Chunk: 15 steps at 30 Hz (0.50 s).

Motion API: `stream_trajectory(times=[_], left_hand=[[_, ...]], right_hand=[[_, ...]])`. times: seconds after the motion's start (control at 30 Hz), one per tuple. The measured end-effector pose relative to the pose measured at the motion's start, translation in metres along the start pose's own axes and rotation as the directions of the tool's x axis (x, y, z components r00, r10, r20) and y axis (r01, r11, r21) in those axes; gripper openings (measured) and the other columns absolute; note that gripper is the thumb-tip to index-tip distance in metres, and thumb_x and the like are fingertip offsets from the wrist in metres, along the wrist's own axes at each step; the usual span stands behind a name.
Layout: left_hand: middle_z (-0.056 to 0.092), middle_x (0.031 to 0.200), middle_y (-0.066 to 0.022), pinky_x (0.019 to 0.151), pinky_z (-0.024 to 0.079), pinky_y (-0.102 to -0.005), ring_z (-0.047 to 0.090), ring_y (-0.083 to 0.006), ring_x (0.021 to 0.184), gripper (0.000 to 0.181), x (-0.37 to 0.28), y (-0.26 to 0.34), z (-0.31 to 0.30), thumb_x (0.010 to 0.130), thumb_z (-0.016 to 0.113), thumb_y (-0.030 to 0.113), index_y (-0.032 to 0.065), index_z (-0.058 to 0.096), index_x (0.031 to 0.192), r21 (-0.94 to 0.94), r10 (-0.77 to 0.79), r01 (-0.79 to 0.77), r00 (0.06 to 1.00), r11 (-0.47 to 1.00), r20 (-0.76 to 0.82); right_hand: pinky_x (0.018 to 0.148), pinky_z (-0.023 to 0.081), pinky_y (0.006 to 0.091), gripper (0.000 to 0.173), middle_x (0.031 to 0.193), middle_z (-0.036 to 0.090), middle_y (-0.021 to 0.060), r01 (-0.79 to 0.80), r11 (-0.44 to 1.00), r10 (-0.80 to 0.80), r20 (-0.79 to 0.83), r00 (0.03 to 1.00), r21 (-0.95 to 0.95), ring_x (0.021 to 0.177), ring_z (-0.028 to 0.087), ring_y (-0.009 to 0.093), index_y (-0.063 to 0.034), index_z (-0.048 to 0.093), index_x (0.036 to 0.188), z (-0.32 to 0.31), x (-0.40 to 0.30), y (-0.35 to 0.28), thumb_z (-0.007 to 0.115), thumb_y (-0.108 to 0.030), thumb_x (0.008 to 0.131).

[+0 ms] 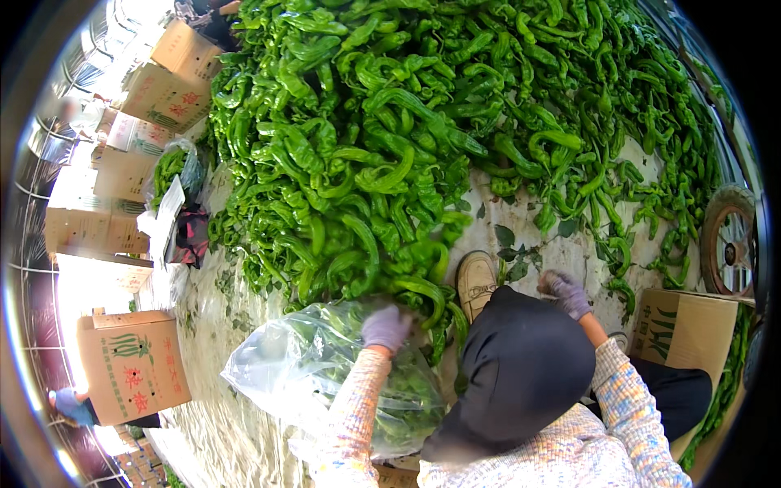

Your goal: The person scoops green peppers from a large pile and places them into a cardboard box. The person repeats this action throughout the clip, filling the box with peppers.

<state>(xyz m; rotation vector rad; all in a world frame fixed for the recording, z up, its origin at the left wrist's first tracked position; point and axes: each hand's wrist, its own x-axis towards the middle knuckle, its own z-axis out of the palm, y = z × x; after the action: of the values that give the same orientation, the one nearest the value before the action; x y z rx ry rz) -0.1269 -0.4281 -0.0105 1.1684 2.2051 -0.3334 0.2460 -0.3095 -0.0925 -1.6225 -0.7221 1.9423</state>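
My left hand (pixel 385 329), in a purple knit glove, is at the upper edge of a clear plastic bag (pixel 268 360). Green peppers fill much of that bag, showing through the film. Blur hides whether the fingers grip the plastic or a pepper. Just beyond them rises a large heap of long, wrinkled green peppers (pixel 366 152). Right of my raised knee, my right hand (pixel 564 291) wears a similar glove with dirty fingertips. It hovers over the pale ground sheet (pixel 506 204), its fingers curled, and I cannot see whether anything is inside.
A printed cardboard box (pixel 137 369) is at the left, with a person's gloved hand (pixel 67 399) beside it. More cartons (pixel 165 91) are stacked farther up. An open box (pixel 683 329) of peppers and a spoked wheel (pixel 729 238) stand right. My shoe (pixel 476 283) borders the heap.
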Motion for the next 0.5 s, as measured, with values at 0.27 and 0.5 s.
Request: stream_trajectory(times=[0.27,0.5], left_hand=[[0.046,0.133,-0.0169,0.091,0.045,-0.0399,0.051,-0.0275,0.112,0.082,0.016,0.021,0.082,0.073,0.080,0.029,-0.0010,0.037,0.137,-0.925,-0.352,0.379,0.871,0.035,0.344],[0.056,0.121,-0.0144,0.087,0.047,-0.0420,0.056,-0.0261,0.103,0.086,0.049,0.044,0.102,0.070,0.083,0.023,-0.0006,0.036,0.138,-0.973,-0.525,0.045,0.836,-0.227,0.161]], right_hand=[[0.073,0.053,0.0314,0.040,0.108,0.063,0.0082,0.051,0.991,-0.024,0.211,0.977,-0.121,0.095,0.062,0.019,-0.0066,0.052,0.124,0.071,-0.007,-0.048,0.062,-0.021,0.088],[0.082,0.050,0.0298,0.063,0.123,0.055,0.0141,0.234,0.870,-0.008,0.462,0.887,-0.435,0.108,0.056,0.022,-0.0018,0.042,0.134,0.167,0.061,-0.013,0.070,-0.025,0.083]])
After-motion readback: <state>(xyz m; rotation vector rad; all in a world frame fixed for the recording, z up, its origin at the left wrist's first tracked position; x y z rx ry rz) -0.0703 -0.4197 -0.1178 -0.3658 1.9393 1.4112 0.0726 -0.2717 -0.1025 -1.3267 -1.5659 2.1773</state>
